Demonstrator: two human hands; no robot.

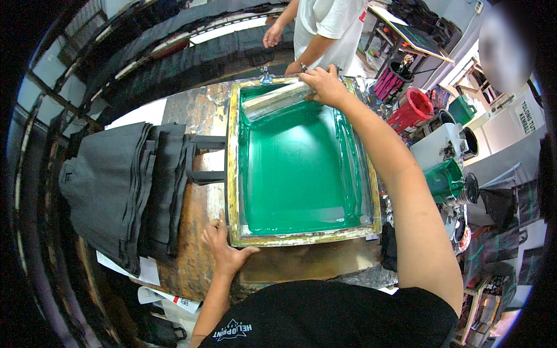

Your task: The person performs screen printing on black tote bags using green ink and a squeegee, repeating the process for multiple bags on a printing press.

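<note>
On the desk (194,238) lies the frame (304,238); inside it, toward twelve o'clock, rests the squeegee (275,102), under the right hand (326,86). Left hand (224,252): seven o'clock corner. Cloth stack (110,174): nine o'clock. Bucket (409,111): two o'clock. Co-worker (328,40): twelve o'clock, behind the desk.

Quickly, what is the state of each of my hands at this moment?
Left hand: open, fingers spread at the near-left corner of the yellow-stained rectangular screen frame.
Right hand: closed, holding the long pale wooden squeegee.
</note>
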